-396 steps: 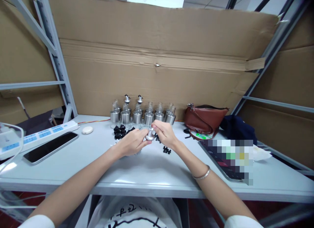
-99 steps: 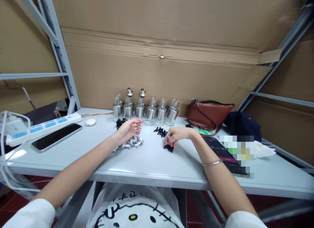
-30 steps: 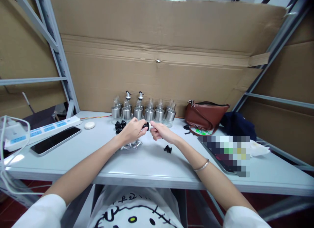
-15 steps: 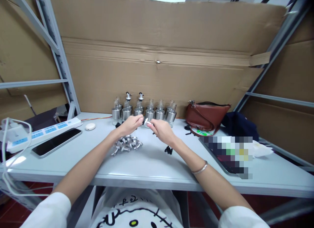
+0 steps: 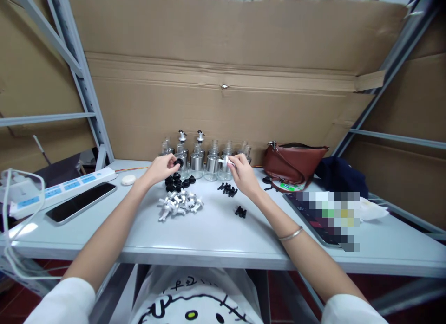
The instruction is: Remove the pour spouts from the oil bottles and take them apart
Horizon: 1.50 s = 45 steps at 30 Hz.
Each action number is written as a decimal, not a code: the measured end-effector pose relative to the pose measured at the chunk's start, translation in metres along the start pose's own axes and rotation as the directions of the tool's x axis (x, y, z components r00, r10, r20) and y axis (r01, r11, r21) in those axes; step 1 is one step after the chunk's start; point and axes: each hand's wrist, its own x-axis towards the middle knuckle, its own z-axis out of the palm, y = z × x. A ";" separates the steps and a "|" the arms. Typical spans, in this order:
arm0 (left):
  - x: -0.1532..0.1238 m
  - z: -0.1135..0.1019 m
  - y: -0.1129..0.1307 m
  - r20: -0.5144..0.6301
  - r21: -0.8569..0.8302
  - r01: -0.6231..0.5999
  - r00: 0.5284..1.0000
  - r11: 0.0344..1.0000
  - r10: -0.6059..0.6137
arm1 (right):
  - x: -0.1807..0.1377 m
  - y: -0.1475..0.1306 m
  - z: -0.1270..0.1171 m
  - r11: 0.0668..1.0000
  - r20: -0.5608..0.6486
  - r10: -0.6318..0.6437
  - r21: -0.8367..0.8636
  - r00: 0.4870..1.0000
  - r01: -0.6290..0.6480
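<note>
My left hand (image 5: pixel 163 168) pinches a round black stopper (image 5: pixel 179 162) above a pile of black stoppers (image 5: pixel 174 181). In my right hand (image 5: pixel 243 172) is a silvery-white pourer spout (image 5: pixel 226 161), held between thumb and fingertips. The two parts are apart. Behind my hands stand several clear glass bottles with metal sleeves (image 5: pixel 196 162); two of them carry pourer tops (image 5: pixel 200 135). Nearer to me lies a heap of silvery-white spouts (image 5: pixel 180 204). Thin black pieces (image 5: pixel 228 190) lie below my right hand, and small black parts (image 5: pixel 240 212) sit closer to the front edge.
A black phone (image 5: pixel 81 203), a power strip (image 5: pixel 66 188) and a round white object (image 5: pixel 128 180) lie on the left. To the right are a brown bag (image 5: pixel 296 165), dark blue cloth (image 5: pixel 341 178) and a partly blurred tablet (image 5: pixel 310 219). Cardboard (image 5: pixel 223 110) walls the back.
My hands were together at the middle, holding small parts close to each other. They have since moved apart, left hand leftward and right hand rightward, uncovering the black stoppers and thin black pieces.
</note>
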 end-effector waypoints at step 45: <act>-0.015 0.040 0.000 0.419 0.654 -0.281 0.908 0.703 -0.027 | -0.022 -0.047 0.013 0.967 0.734 -0.084 0.223 0.674 -0.123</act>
